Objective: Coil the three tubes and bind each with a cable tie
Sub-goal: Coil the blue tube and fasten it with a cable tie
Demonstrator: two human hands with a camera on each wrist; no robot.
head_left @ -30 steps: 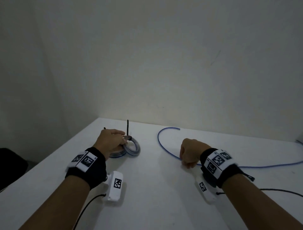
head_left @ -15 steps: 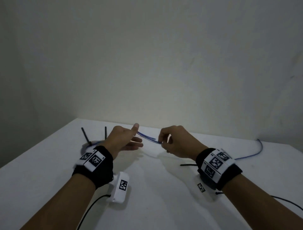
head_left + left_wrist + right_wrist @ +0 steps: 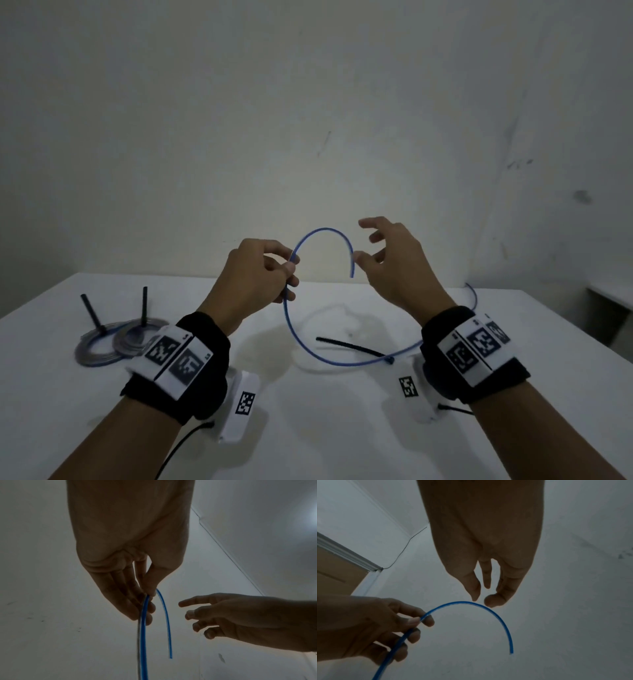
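My left hand (image 3: 289,270) pinches a thin blue tube (image 3: 322,231) between thumb and fingers, raised above the white table (image 3: 308,428). The tube's free end arcs up and over, ending at the right. My right hand (image 3: 364,245) hovers beside that end with fingers spread, holding nothing. In the left wrist view the blue tube (image 3: 143,628) runs down from my left hand (image 3: 150,596). The right wrist view shows the tube's arc (image 3: 471,603) just under my right hand (image 3: 482,600). Two coiled tubes (image 3: 113,337) with black cable ties lie at the left. A loose black cable tie (image 3: 349,346) lies on the table.
The tube's long tail (image 3: 472,294) trails off over the table's right side. A wall stands close behind the table. Black cords run from my wrist cameras over the near edge.
Both hands rose from the table. The left hand left the coils and took hold of the blue tube; the right hand let go of it and opened.
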